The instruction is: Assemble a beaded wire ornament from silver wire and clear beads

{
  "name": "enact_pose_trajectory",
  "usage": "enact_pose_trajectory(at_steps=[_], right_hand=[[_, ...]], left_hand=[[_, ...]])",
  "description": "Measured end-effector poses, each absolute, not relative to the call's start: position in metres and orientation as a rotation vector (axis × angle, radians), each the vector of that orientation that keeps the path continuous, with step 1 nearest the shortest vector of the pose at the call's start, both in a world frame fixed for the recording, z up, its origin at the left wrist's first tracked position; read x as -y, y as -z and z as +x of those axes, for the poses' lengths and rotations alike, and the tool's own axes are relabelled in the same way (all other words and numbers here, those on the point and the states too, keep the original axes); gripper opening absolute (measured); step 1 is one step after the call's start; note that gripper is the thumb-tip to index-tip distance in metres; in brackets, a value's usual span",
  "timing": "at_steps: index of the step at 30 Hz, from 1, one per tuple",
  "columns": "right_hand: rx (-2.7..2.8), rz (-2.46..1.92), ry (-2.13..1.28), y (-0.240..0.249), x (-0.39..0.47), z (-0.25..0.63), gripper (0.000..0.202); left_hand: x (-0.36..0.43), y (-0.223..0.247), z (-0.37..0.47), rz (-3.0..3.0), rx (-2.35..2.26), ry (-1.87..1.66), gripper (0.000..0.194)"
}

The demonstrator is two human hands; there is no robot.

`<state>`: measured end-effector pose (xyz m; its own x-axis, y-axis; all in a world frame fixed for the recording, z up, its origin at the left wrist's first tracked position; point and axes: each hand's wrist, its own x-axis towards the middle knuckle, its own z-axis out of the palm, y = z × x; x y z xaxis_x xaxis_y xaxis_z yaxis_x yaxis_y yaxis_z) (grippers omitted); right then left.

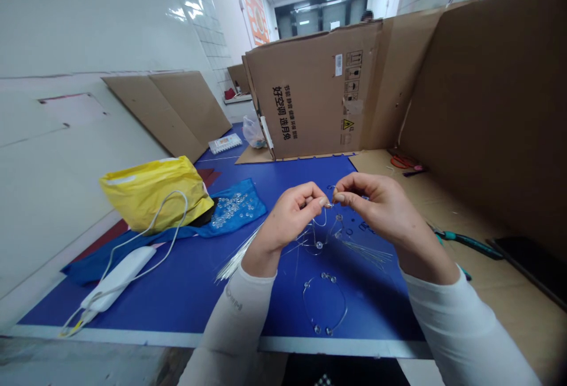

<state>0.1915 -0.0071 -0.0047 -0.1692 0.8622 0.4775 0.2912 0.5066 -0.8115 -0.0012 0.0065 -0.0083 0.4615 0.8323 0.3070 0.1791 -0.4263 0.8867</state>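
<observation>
1. So, both hands are raised over the blue tabletop (310, 170), fingertips nearly meeting, and some thin wire (325, 218) is being worked between them.
2. Left hand (290, 214): thumb and index are pinched together on the wire, with a small loop hanging just below the fingertips.
3. Right hand (378, 203): thumb and forefinger are pinched narrow too, right beside the left ones. Looks like the wire's end is gripped there, but whether a bead is held as well can't be told, too tiny.
4. Under the hands, more wire strung with clear beads (319, 245) can be seen; whether it's attached to the held bit can't be made out.
5. Nearer the table's front edge, a beaded ring (318, 329) is laid flat, between the forearms.
6. Over to the left, loose clear beads (233, 208) are spread on a blue cloth (253, 194), with a yellow bag (155, 191) beside them and a white power strip (117, 282) in front.
7. On the right, pliers (472, 244) are partly hidden behind the right forearm, on cardboard (500, 321).
</observation>
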Motion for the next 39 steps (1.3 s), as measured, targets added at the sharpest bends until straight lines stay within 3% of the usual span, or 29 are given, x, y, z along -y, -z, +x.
enact_pose_trajectory(at_steps=[9, 19, 30, 39], right_hand=[[1.852, -1.119, -0.296, 0.006, 0.021, 0.190, 0.008], [1.845, -1.081, -0.275, 0.003, 0.020, 0.189, 0.011], [2.009, -1.118, 0.062, -0.003, 0.025, 0.187, 0.016], [1.923, -1.217, -0.009, -0.008, 0.034, 0.203, 0.015]], left_hand=[[-0.004, 0.008, -0.002, 2.069, -0.956, -1.001, 0.018], [-0.003, 0.013, -0.002, 2.118, -0.981, -1.039, 0.019], [0.000, 0.008, 0.000, 2.236, -0.998, -1.055, 0.022], [0.001, 0.004, -0.004, 2.158, -0.994, -1.106, 0.023]])
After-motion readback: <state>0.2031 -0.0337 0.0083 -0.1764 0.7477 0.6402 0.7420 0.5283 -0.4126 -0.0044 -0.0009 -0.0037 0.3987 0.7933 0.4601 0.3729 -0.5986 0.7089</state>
